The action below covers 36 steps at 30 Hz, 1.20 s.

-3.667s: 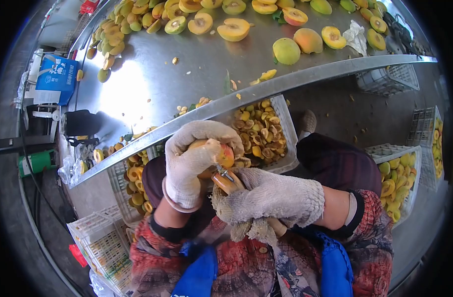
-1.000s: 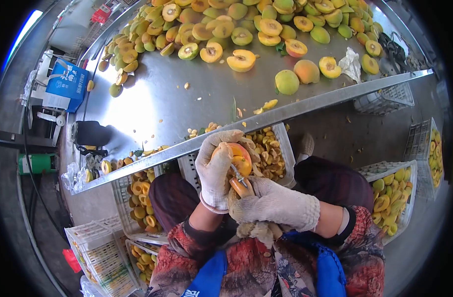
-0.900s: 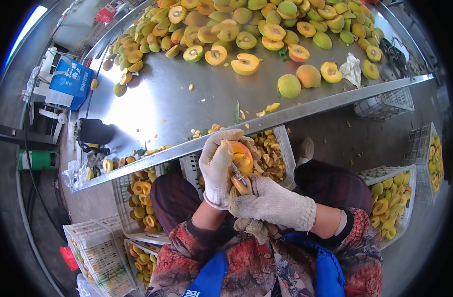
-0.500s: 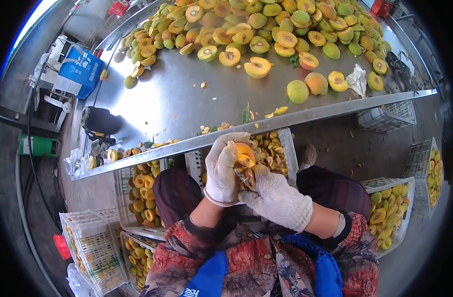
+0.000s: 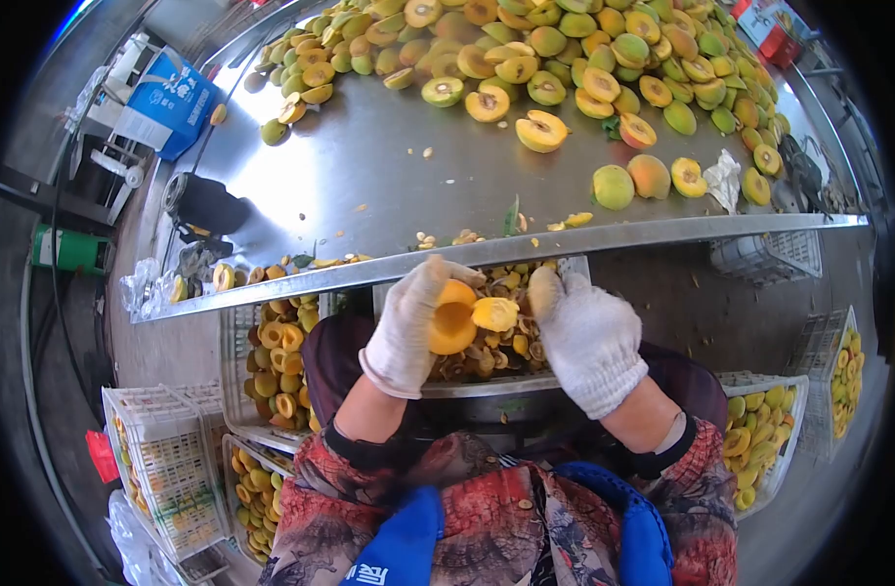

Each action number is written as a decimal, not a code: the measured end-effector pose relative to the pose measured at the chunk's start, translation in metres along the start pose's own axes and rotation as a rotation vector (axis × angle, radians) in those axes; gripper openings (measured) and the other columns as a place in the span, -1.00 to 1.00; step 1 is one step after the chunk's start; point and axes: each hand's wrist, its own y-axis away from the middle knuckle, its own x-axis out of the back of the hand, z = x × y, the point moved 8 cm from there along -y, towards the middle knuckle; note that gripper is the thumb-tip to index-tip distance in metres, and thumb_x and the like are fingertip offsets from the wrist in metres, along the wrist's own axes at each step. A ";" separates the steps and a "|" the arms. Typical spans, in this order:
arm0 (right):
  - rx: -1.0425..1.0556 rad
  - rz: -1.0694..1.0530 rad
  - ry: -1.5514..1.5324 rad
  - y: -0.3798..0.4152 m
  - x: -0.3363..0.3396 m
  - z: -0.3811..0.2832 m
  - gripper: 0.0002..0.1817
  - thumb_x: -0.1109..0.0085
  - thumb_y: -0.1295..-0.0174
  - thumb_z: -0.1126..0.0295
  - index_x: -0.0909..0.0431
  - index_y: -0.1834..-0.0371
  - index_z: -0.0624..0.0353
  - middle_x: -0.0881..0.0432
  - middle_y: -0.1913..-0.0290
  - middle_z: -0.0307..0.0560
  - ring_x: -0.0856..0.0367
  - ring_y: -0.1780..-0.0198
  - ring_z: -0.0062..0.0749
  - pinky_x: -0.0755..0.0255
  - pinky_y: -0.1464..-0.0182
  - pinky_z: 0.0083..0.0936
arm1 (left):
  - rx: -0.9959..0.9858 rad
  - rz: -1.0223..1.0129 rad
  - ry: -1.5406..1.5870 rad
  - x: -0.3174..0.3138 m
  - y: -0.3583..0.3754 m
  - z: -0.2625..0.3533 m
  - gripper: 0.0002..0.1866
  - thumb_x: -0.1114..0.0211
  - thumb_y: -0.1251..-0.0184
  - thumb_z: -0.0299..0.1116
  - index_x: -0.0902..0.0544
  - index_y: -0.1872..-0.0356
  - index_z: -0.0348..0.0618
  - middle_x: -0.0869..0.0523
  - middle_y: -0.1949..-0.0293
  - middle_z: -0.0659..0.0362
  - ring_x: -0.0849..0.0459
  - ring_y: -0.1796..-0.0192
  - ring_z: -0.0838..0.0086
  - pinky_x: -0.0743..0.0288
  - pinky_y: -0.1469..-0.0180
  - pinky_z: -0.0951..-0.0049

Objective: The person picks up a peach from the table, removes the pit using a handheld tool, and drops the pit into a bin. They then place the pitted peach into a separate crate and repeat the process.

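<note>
My left hand (image 5: 411,327), in a white knit glove, is closed around a yellow peach half (image 5: 451,320) with a hollow in its cut face. Just right of it is a scooped-out lump of peach flesh (image 5: 495,313), apparently loose from the half. My right hand (image 5: 589,337), gloved too, is closed a little further right, fingers curled; any tool in it is hidden. Below both hands stands a crate of scraps (image 5: 521,366) holding pits and bits of flesh.
A metal table (image 5: 369,186) carries a heap of halved peaches (image 5: 526,59) at the back; its raised edge (image 5: 604,236) runs just beyond my hands. Crates of peach halves stand at left (image 5: 234,371) and right (image 5: 789,444). A blue box (image 5: 174,103) is at far left.
My hands have moved apart, the right one going right and slightly up. The peach half now shows a hollow, and a lump of flesh is out of it. The view has shifted slightly.
</note>
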 end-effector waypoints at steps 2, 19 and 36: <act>-0.046 -0.059 -0.051 -0.002 -0.008 0.005 -0.80 -0.04 -0.18 0.32 -0.52 0.14 0.06 -0.59 0.38 -0.01 -0.66 0.43 -0.11 -0.54 0.49 -0.25 | 0.052 -0.004 0.128 0.019 0.006 0.003 -0.23 0.05 -0.30 0.36 -0.57 0.12 -0.32 -0.65 0.35 0.04 -0.70 0.35 0.33 -0.65 0.42 0.44; -0.078 -0.240 -0.214 0.005 -0.036 -0.010 -0.69 -0.23 -0.10 0.28 -0.53 0.10 0.11 -0.59 0.18 0.09 -0.63 0.21 -0.01 -0.53 0.19 -0.24 | -0.147 0.544 -1.647 0.352 0.132 -0.093 -0.57 -0.19 -0.26 -0.26 -0.47 -0.13 -0.18 -0.59 0.09 -0.15 -0.57 0.04 -0.05 -0.47 0.03 0.06; 0.083 -0.190 -0.318 0.009 -0.018 -0.013 -0.79 0.04 -0.30 0.17 -0.42 0.22 0.06 -0.56 0.45 -0.05 -0.63 0.51 -0.15 -0.46 0.60 -0.24 | -0.630 0.575 -1.028 0.118 -0.005 0.123 -0.60 -0.21 -0.19 -0.67 -0.53 -0.10 -0.28 -0.56 0.11 0.14 -0.54 0.15 0.57 -0.46 0.04 0.54</act>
